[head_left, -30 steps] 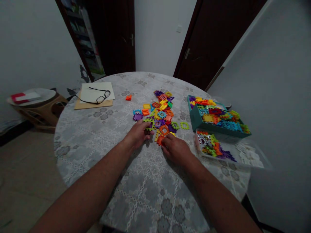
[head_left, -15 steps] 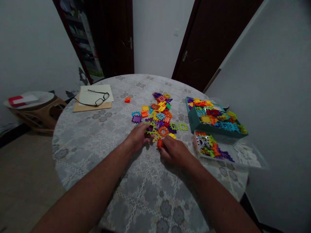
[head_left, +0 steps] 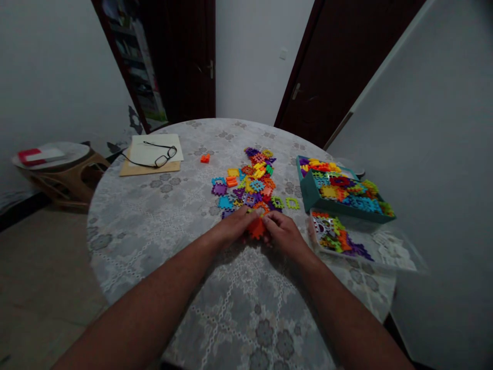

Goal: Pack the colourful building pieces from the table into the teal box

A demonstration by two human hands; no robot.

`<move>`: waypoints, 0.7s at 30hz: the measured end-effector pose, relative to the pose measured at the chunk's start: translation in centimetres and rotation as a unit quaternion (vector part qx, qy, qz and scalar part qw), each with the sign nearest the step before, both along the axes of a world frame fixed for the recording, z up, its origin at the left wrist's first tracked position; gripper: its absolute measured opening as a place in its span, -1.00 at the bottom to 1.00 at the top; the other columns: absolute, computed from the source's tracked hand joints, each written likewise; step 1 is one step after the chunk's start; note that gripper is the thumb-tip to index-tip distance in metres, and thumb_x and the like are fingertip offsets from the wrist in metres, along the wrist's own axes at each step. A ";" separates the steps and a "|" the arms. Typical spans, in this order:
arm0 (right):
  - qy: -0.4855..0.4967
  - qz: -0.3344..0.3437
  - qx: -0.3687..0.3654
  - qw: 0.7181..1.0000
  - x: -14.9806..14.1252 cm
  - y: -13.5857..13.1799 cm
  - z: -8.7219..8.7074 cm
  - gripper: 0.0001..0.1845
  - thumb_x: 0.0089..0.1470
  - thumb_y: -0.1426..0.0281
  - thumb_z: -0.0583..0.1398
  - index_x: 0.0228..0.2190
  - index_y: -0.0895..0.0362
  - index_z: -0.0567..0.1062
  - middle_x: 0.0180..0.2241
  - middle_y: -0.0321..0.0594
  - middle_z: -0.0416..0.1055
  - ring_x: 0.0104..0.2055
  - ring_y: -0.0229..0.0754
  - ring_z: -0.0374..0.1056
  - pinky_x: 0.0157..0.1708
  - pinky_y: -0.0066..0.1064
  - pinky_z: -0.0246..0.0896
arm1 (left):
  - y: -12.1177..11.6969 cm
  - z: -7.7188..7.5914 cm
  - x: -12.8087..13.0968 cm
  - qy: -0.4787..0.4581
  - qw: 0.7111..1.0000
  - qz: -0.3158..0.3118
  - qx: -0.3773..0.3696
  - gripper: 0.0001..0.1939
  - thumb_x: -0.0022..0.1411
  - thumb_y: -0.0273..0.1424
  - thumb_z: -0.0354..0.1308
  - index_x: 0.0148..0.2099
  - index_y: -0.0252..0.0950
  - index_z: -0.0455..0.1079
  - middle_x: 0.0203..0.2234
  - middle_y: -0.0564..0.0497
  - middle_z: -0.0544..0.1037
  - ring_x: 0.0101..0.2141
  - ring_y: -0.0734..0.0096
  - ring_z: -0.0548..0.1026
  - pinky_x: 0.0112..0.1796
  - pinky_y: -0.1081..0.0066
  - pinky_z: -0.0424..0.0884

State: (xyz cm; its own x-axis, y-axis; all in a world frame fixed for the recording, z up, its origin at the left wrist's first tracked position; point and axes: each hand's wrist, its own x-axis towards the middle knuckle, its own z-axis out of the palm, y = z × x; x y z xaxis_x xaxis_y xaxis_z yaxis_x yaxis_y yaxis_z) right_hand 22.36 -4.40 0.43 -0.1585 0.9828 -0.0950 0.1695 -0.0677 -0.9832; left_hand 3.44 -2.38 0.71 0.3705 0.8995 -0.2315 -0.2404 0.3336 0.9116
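An orange toothed plastic building block (head_left: 256,228) is held low over the near end of a pile of colourful interlocking blocks (head_left: 252,199). My right hand (head_left: 284,232) grips it from the right, thumb and fingers closed on its edge. My left hand (head_left: 239,224) is closed at the block's upper left side, its thumb reaching over the top. A sliver of green beside that thumb belongs to a green frame block, mostly hidden by the fingers. Blue and purple blocks (head_left: 225,202) lie just beyond my left hand.
At the right stand a teal box (head_left: 327,201) and a clear plastic tray (head_left: 346,253), both holding blocks. Glasses (head_left: 160,160) rest on papers (head_left: 154,144) at the far left. A small orange block (head_left: 205,159) lies apart on the patterned tablecloth (head_left: 185,205).
My left hand has moved right with the green frame block, meeting the orange block in my right hand. The orange block has come up off the pile and turned its flat face toward me.
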 end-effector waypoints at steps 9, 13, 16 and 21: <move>-0.262 -0.067 0.319 0.908 1.1 0.9 -1.2 -0.73 0.37 0.26 0.19 -0.01 0.04 0.62 0.09 0.03 0.55 0.21 0.12 0.41 0.29 0.12 0.30 | 1.5 1.4 -1.4 0.015 0.999 0.042 -0.019 -0.83 0.40 -0.26 0.28 -0.12 -0.23 0.41 -0.41 -0.01 0.58 -0.55 0.41 0.54 -0.62 0.52 0.39; -0.422 -0.023 0.360 0.832 1.0 1.0 -2.3 -0.67 0.38 0.37 0.18 0.11 0.05 0.59 0.24 0.03 0.48 0.43 0.21 0.16 0.44 0.23 0.01 | 2.3 2.2 -2.1 -0.040 0.993 0.088 -0.065 -0.85 0.40 -0.28 0.23 -0.10 -0.24 0.41 -0.42 -0.01 0.57 -0.54 0.39 0.57 -0.61 0.52 0.45; -0.475 -0.030 0.339 0.812 0.4 1.2 -3.0 -0.68 0.37 0.37 0.21 0.10 0.09 0.58 0.26 0.08 0.45 0.45 0.27 0.11 0.44 0.28 -0.06 | 2.4 2.3 -2.2 -0.039 0.992 0.091 -0.075 -0.86 0.41 -0.29 0.20 -0.09 -0.25 0.41 -0.42 -0.02 0.57 -0.53 0.38 0.58 -0.63 0.53 0.44; -0.482 -0.035 0.334 0.809 0.5 1.7 -3.3 -0.85 0.34 0.41 0.22 -0.09 0.08 0.58 0.20 0.07 0.48 0.40 0.21 0.20 0.39 0.15 0.03 | 2.2 1.9 -1.8 -0.030 0.992 0.087 -0.084 -0.91 0.40 -0.36 0.19 -0.10 -0.25 0.40 -0.36 -0.03 0.57 -0.48 0.35 0.63 -0.63 0.53 0.45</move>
